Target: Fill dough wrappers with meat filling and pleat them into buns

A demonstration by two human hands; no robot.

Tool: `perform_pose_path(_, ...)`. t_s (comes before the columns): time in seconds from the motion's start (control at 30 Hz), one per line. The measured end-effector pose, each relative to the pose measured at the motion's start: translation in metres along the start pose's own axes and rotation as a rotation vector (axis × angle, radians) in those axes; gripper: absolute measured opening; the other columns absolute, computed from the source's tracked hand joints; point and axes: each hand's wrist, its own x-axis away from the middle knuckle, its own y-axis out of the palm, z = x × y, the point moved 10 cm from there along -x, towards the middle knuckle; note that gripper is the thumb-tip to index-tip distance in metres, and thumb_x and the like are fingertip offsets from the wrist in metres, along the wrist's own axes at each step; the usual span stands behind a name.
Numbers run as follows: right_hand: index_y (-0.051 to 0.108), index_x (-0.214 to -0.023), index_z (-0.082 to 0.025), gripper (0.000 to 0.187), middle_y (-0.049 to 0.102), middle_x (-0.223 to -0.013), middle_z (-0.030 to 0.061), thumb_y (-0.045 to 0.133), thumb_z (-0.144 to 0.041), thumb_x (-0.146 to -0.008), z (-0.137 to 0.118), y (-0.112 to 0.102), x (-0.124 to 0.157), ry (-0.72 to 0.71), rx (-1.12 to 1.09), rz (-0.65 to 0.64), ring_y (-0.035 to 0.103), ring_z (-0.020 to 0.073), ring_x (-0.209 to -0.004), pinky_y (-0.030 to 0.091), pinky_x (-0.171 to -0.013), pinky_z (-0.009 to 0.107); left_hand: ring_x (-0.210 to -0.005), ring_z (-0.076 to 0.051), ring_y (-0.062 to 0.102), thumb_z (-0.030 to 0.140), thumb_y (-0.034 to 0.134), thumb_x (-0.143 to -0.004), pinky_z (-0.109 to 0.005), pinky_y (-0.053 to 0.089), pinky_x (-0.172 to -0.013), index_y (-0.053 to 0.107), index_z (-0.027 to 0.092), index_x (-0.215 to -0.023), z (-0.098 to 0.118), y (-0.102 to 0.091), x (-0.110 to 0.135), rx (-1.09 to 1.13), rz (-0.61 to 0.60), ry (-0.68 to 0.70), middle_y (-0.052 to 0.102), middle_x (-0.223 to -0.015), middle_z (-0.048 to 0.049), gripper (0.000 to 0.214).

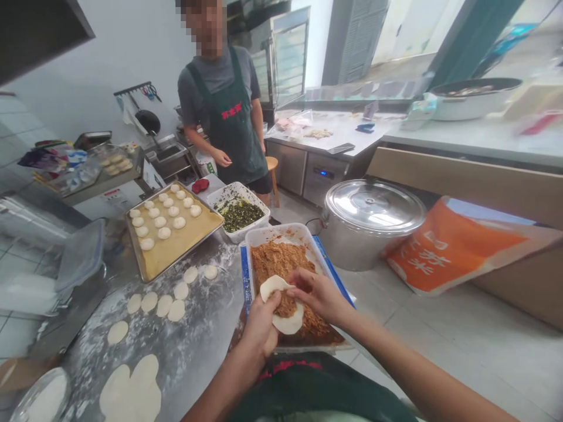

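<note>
One thin, round, white dough sheet [290,325], topped with brown, crumbly filling [285,305], held over a whitish plastic tub [303,232]. Clamped at one side by the left hand [260,328]; pinched at the edge by the fingers of the right hand [317,295]. Likely soft, light, quick to rip: best cupped gently from below.

"The wrapper [290,324] is over the filling tub [310,240]; what's to its left?"

"Dough rounds [149,302], on the counter [197,316]; behind them, a tray [176,258] with buns [160,221] on it."

"And behind the tub?"

"A container [255,228] of greens [241,214], right of the tray."

"To the right?"

"A lidded pot [369,234], and a sack [453,252] on the pot's right."
</note>
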Motion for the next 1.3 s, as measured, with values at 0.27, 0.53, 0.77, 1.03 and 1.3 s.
perform_pose_path(0.27, 0.054, -0.085, -0.016, 0.016, 0.057, -0.071, 0.0019, 0.047, -0.031, -0.082, -0.014, 0.004, -0.011, -0.111, 0.109, -0.047, 0.051, 0.0116, -0.064, 0.038, -0.060, 0.023, -0.075, -0.020, 0.059, 0.024, 0.066, -0.065, -0.030, 0.045, -0.071, 0.058, 0.015, -0.097, 0.005, -0.009, -0.008, -0.179, 0.019, 0.074, 0.064, -0.085, -0.0072, 0.034)
perform_pose_path(0.53, 0.060, -0.078, -0.016, 0.015, 0.060, -0.078, 0.0028, 0.052, -0.029, -0.078, -0.010, 0.008, -0.023, -0.087, 0.108, -0.114, 0.053, 0.0124, -0.070, 0.039, -0.064, 0.023, -0.067, -0.017, 0.056, 0.021, 0.063, -0.063, -0.028, 0.041, -0.065, 0.060, 0.014, -0.091, 0.004, -0.016, -0.018, -0.294, -0.007, 0.061, 0.062, -0.076, -0.0051, 0.028)
perform_pose_path(0.77, 0.055, -0.081, -0.018, 0.007, 0.058, -0.068, -0.0003, 0.054, -0.019, -0.074, -0.016, 0.020, -0.025, -0.092, 0.271, -0.265, 0.052, 0.0113, -0.061, 0.035, -0.055, 0.021, -0.058, -0.014, 0.052, 0.011, 0.056, -0.059, -0.024, 0.038, -0.059, 0.060, 0.014, -0.076, -0.004, -0.006, -0.021, -0.398, -0.112, -0.005, 0.058, -0.063, -0.0013, 0.017)
perform_pose_path(1.03, 0.056, -0.074, -0.017, 0.018, 0.057, -0.068, 0.0014, 0.047, -0.030, -0.080, -0.002, 0.003, -0.036, -0.052, 0.269, -0.098, 0.051, 0.0118, -0.062, 0.036, -0.056, 0.022, -0.078, -0.018, 0.058, 0.023, 0.061, -0.069, -0.028, 0.044, -0.066, 0.057, 0.018, -0.100, 0.009, -0.002, -0.019, -0.193, -0.155, -0.143, 0.062, -0.092, -0.0071, 0.032)
perform_pose_path(1.3, 0.054, -0.073, -0.018, 0.015, 0.056, -0.076, 0.0023, 0.043, -0.023, -0.082, -0.019, 0.021, -0.030, -0.191, 0.468, -0.201, 0.053, 0.0123, -0.069, 0.035, -0.063, 0.022, -0.074, -0.018, 0.058, 0.021, 0.063, -0.066, -0.031, 0.045, -0.073, 0.059, 0.015, -0.091, 0.011, -0.016, -0.028, -0.254, -0.005, -0.012, 0.062, -0.083, -0.0067, 0.026)
